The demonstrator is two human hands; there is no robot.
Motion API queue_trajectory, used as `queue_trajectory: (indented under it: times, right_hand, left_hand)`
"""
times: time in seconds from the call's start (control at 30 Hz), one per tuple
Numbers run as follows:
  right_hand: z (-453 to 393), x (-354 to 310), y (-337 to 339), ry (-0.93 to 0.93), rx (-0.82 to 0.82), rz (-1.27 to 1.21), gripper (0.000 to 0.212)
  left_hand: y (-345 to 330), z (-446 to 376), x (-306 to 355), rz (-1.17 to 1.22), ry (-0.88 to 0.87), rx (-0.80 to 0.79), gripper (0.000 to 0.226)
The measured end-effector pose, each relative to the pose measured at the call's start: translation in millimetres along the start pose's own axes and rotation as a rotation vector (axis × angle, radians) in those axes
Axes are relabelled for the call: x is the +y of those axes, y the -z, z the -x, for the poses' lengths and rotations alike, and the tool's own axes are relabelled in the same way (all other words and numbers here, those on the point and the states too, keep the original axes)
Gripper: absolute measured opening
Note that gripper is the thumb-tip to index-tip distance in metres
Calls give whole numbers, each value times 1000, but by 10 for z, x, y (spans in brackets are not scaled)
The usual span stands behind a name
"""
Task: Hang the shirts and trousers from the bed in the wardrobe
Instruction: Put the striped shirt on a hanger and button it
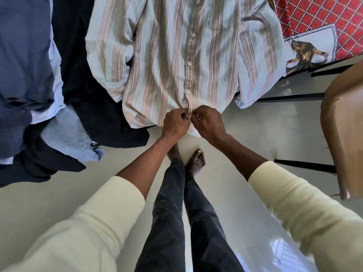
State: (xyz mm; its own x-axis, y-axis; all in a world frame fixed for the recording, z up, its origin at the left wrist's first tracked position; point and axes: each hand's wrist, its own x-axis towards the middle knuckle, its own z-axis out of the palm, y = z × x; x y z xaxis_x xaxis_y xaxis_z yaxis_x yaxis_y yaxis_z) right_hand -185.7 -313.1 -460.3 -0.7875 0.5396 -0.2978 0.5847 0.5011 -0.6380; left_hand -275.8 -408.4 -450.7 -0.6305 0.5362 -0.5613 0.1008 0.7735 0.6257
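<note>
A pale striped shirt (pixel 167 55) with white buttons hangs straight in front of me, its front placket closed down to the hem. My left hand (pixel 173 123) pinches the left side of the placket at the bottom hem. My right hand (pixel 209 122) pinches the right side, thumb and fingers curled on the cloth. Both hands meet at the lowest button. To the left hang dark navy garments (pixel 82 75), a blue garment (pixel 23 55) and a light blue shirt (pixel 72 132). The hanger and rail are out of view above.
The bed with a red patterned cover (pixel 318 18) lies at the upper right, on black metal legs (pixel 290 98). A brown wooden chair (pixel 343 122) stands at the right edge. My legs and bare feet (pixel 196 160) stand on the glossy pale tiled floor (pixel 59 201).
</note>
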Motion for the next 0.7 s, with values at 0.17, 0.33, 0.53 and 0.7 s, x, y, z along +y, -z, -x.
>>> queue_trajectory:
  times: [0.17,0.33,0.53,0.7]
  right_hand:
    - [-3,5,65,153,-19,29,20]
    - [-97,38,122,-21,-90,-95,20]
    - [-142,-44,147,-8,-70,-97,17]
    - [-147,-40,179,-154,-94,-226,17]
  left_hand:
    - [53,-92,-67,724,544,-166,17]
    - [56,-53,-195,548,255,-191,17]
    - [45,-84,-251,386,125,-54,33]
    - [120,-72,-198,617,184,-194,22]
